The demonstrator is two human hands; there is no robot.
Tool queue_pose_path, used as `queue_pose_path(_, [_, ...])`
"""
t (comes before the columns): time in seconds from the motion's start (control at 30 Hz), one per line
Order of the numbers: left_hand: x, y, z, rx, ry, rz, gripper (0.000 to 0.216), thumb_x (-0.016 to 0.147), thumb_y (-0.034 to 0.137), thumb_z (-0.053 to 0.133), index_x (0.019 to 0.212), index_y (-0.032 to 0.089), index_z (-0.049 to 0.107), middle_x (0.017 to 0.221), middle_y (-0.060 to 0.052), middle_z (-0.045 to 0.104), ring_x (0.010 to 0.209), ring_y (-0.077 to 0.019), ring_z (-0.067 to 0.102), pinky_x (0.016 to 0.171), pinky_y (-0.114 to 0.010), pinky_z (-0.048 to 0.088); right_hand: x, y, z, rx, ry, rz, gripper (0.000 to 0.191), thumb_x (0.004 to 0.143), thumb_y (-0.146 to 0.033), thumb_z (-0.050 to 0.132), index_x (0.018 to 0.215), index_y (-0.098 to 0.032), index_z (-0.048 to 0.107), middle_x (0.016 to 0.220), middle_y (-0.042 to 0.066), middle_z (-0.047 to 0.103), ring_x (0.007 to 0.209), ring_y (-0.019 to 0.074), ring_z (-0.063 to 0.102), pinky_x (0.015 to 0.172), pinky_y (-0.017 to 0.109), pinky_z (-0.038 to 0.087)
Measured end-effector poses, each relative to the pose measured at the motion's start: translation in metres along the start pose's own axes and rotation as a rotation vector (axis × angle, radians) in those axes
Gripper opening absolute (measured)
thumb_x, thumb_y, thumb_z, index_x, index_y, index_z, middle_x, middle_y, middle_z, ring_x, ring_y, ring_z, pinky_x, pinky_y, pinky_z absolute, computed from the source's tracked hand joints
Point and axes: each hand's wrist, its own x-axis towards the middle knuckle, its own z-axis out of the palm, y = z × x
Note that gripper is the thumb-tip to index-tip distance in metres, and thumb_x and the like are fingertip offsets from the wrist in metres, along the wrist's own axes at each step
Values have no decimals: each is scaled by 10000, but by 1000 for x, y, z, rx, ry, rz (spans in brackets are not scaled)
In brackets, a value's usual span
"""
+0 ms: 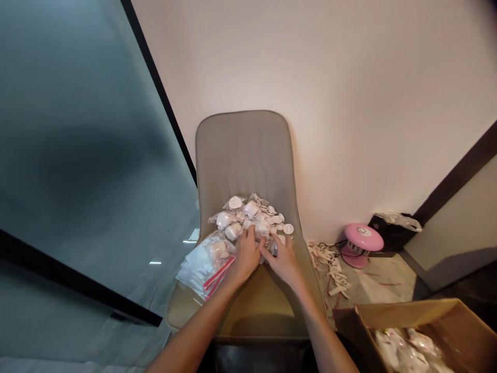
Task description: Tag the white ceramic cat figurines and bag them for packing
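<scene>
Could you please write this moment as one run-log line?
left hand: at bagged white discs | right hand: same discs, grip unclear | chair seat: discs, red-striped clear bags | beside chair: open cardboard box

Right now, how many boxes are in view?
2: an open cardboard box at the lower right, and a black box beside the pink device near the wall. Others could be hidden.

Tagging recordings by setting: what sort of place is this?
Probably a corner of a home or small office: an upholstered chair by a plain wall, a dark-framed glass panel, an open box.
</scene>
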Motion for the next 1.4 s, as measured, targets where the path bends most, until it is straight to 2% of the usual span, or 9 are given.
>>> queue_pose_path(0.2, [5,7,-16,-50,-109,83,457,885,266,527,1325,151,493,1222,-189,609,1131,-303,596,956,-430,464,3,7,0,43,154,8,702,865,-610,550,1445,-229,448,1287,200,524,1185,376,564,968,546,456])
queue_pose_path(0.3, [15,-9,-43,3,25,76,485,889,342,549,1335,159,495,1302,-199,561,1247,-331,518,1042,-495,402,4,2,-1,-20,139,35,770,852,-635,556,1487,-230,395,1414,231,413,1317,431,440,1016,605,393])
queue_pose_path(0.37, [20,-28,-62,89,118,10,648,843,472,622,1399,190,444,1460,-214,413,1374,-403,368,1085,-596,312,3,-4,-2,-76,93,40,802,841,-632,575,1512,-250,357,1491,238,312,1394,464,321,1035,638,351])
queue_pose_path(0.5, [22,-72,-87,176,-134,-182,1108,621,658,772,1528,272,266,1622,-206,19,1459,-529,74,1087,-644,272,0,-18,-3,-174,-37,29,837,816,-552,658,1535,-361,276,1582,182,131,1451,489,171,1026,664,333])
queue_pose_path(0.67, [17,-97,-81,81,-354,-126,1186,601,588,820,1557,299,179,1604,-185,-235,1412,-483,314,1106,-506,347,-3,-31,-7,-218,-150,-92,960,795,-486,710,1550,-443,119,1629,110,-32,1484,456,81,1072,645,295])
queue_pose_path(0.87, [12,-87,-60,164,-358,-15,834,730,463,757,1462,307,389,1635,-138,-138,1238,-438,546,986,-489,460,-8,-34,-3,-320,-289,-211,925,794,-462,722,1525,-499,156,1639,38,-123,1494,440,-32,1111,647,223])
queue_pose_path(1.1, [13,-90,-54,242,-323,-35,909,724,392,763,1502,305,301,1593,-211,75,1186,-418,576,928,-454,471,-7,-32,3,-436,-344,-215,970,731,-486,773,1521,-475,210,1644,40,-140,1474,477,-87,1086,692,200])
queue_pose_path(1.3, [15,-91,-55,222,-295,-36,893,714,384,760,1480,291,311,1376,-159,388,1084,-320,624,892,-383,475,3,-35,7,-515,-360,-260,915,734,-488,775,1503,-445,283,1648,89,-67,1471,485,-26,1069,701,189])
queue_pose_path(1.4, [16,-90,-56,240,-290,-48,885,715,393,753,1476,293,312,1313,-143,423,1060,-315,627,858,-368,477,8,-35,10,-541,-361,-252,886,737,-475,778,1490,-431,312,1643,121,-14,1464,497,6,1047,717,199])
